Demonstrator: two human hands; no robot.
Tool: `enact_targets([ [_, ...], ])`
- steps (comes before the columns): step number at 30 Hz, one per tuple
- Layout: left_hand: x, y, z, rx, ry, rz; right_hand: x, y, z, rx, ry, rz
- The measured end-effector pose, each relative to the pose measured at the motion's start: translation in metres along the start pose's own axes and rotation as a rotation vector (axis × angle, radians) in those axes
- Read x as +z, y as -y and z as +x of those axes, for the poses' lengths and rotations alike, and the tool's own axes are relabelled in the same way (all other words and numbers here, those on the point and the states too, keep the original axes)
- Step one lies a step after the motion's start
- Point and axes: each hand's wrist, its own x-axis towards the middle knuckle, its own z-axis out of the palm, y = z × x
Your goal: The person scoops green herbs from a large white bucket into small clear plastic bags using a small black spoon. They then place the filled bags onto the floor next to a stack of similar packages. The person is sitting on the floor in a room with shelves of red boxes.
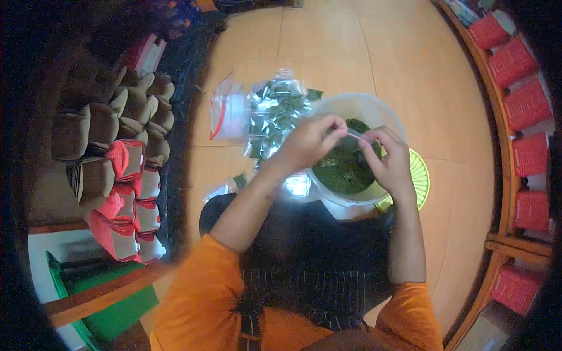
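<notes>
My left hand point(312, 139) and my right hand point(388, 154) meet over a translucent plastic tub point(377, 105). Between thumbs and fingertips they pinch the pale pinkish top edge of a small clear plastic bag point(351, 139). Its body hangs over the tub and is hard to make out, so what it holds cannot be told. Crumbled dark green material point(347, 175), like dried leaf, covers the bottom of the tub. To the left of the tub lie several small clear bags point(276, 103) with green contents, overlapping in a shiny pile.
A larger clear zip bag with a red seal point(225, 109) lies left of the pile. A yellow ribbed lid point(419, 175) sits partly under the tub. Red packages point(527, 103) line a wooden shelf at right; brown packages point(103, 127) and red-and-beige ones point(127, 202) stand at left.
</notes>
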Motion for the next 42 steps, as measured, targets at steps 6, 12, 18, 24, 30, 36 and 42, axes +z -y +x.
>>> enact_targets([
  [6, 0.006, -0.006, -0.005, 0.134, 0.009, 0.03, 0.011, 0.011, -0.003, -0.004, -0.019, 0.044],
  [12, -0.017, -0.009, -0.008, 0.135, 0.052, 0.111, 0.009, 0.018, -0.002, -0.086, -0.028, 0.028],
  [18, -0.096, -0.005, -0.008, -0.082, -0.024, 0.139, -0.023, -0.01, -0.017, 0.169, -0.126, 0.444],
  [24, -0.101, 0.027, -0.02, -0.079, -0.406, 0.281, 0.055, 0.085, -0.066, 0.12, 0.56, 0.985],
  [30, -0.121, 0.01, -0.022, -0.017, -0.396, 0.197, 0.204, -0.011, -0.114, 0.124, 0.471, -0.126],
  [36, -0.14, -0.009, -0.029, -0.196, -0.351, -0.14, 0.221, -0.081, -0.137, 0.118, 0.566, -0.306],
  [42, -0.131, 0.017, -0.031, -0.054, -0.434, -0.151, 0.192, 0.014, -0.1, 0.043, 0.342, -0.261],
])
